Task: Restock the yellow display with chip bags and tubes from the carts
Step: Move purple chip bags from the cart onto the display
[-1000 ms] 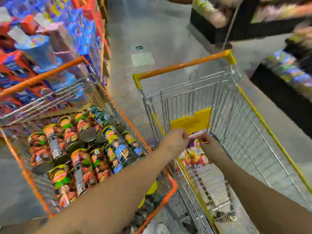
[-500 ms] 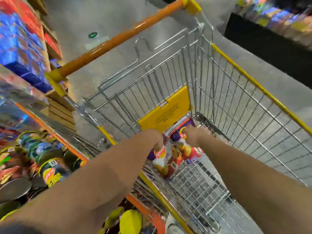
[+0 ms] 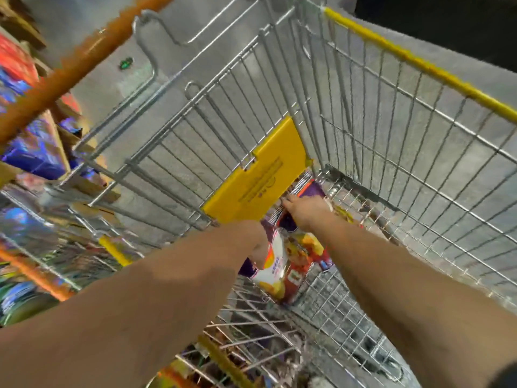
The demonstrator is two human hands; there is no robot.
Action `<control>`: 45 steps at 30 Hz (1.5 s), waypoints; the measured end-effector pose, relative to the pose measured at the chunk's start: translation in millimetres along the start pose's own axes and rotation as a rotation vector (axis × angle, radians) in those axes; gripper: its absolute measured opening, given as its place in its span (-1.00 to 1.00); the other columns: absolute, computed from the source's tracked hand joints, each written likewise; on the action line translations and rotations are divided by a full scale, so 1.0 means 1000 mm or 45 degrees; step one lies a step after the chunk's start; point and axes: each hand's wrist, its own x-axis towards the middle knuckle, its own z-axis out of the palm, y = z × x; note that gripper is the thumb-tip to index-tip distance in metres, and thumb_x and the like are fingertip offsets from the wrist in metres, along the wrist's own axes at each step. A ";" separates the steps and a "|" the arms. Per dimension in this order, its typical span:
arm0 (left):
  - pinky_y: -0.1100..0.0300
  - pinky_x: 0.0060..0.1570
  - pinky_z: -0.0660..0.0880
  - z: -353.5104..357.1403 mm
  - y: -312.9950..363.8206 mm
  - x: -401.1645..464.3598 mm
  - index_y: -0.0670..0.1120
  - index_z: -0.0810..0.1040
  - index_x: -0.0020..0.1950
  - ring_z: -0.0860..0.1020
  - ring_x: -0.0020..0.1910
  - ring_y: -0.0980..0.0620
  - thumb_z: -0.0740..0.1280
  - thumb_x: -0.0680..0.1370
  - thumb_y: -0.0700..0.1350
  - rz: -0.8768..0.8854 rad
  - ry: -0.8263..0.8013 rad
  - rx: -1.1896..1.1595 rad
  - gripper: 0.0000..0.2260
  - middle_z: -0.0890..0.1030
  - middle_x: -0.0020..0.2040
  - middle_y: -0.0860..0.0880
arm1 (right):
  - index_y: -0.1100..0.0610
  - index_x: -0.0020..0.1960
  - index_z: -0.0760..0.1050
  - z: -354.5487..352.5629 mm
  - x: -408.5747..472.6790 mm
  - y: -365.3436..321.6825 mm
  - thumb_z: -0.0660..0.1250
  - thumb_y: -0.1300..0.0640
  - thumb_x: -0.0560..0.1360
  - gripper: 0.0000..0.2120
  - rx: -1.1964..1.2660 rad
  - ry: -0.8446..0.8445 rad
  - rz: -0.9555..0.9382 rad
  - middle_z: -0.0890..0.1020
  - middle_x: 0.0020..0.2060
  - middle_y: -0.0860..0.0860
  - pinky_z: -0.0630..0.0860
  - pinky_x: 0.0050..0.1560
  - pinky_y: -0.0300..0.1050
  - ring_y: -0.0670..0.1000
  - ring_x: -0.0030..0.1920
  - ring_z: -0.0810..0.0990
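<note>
we see a grey polished floor [image 3: 201, 32] behind the wire mesh, with a small green mark [image 3: 126, 63] on it. at our left, blurred shelves [image 3: 33, 152] carry blue and red packages on pale wooden boards. in the upper right corner a dark display base [image 3: 447, 26] stands in shadow. the light is soft and even.

Scene is lit evenly from overhead; glare is seen on the cart wires [image 3: 363, 113]. Left edge is heavily motion-blurred, shelves [image 3: 33, 152] smeared. Wide-angle bending is seen twd. edges; top-right corner is dark.
</note>
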 end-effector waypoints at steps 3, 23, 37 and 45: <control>0.10 0.24 0.40 -0.001 0.007 -0.006 -0.23 0.22 0.52 0.44 0.34 -0.13 0.13 0.68 0.02 0.026 0.139 -0.204 -0.51 0.27 0.51 -0.14 | 0.08 0.45 0.27 0.001 -0.001 0.002 0.21 0.24 0.57 -0.53 -0.087 0.022 0.024 0.42 0.29 0.03 0.31 -0.12 -0.02 0.12 0.20 0.51; 0.04 0.07 0.31 0.009 0.020 -0.123 -0.09 0.55 0.25 0.43 0.21 -0.15 0.22 0.58 -0.20 -0.149 1.242 0.311 -0.73 0.54 0.17 -0.11 | 0.07 0.16 0.46 -0.099 -0.136 0.048 0.20 0.21 0.57 -0.81 0.068 0.213 0.243 0.60 -0.01 0.07 0.53 -0.10 -0.04 0.19 0.01 0.61; 0.00 -0.17 0.52 0.185 -0.073 -0.404 0.09 0.31 0.39 0.55 0.05 -0.17 0.35 0.52 -0.13 -0.299 1.986 -0.476 -0.53 0.50 0.11 -0.02 | 0.03 0.24 0.41 -0.399 -0.293 -0.082 0.33 -0.05 0.51 -0.65 -0.402 0.627 -0.528 0.48 0.21 0.04 0.38 -0.18 -0.04 0.16 0.14 0.56; 0.20 -0.52 0.26 0.393 -0.049 -0.500 -0.08 0.42 0.12 0.58 -0.27 -0.12 0.20 0.34 -0.19 -0.851 2.190 -0.250 -0.65 0.53 -0.17 -0.08 | -0.01 0.04 0.50 -0.449 -0.367 -0.281 0.37 -0.05 0.41 -0.76 -0.397 0.623 -1.124 0.42 0.31 -0.03 0.44 -0.06 -0.09 0.12 0.15 0.54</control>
